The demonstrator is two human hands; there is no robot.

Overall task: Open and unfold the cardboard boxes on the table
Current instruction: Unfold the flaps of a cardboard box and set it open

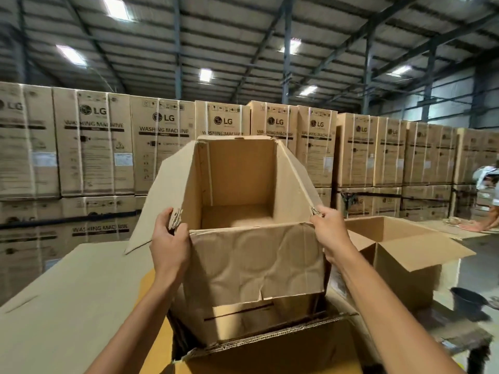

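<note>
A brown cardboard box [253, 265] is held up in front of me, tilted so its open mouth faces me and its empty inside shows. Both side flaps are spread outward. My left hand [168, 241] grips the box's near left corner where the left flap meets the creased front panel. At the near right corner, my right hand [330, 228] pinches the box's edge. The bottom of the box sits inside another open box [270, 349] just below me.
A second open cardboard box [405, 255] stands to the right. A flat cardboard sheet [67, 292] covers the table on the left. Stacks of washing machine cartons [94, 147] wall the background. Another person's hand [471, 226] rests at far right; a dark bucket [468, 299] sits low right.
</note>
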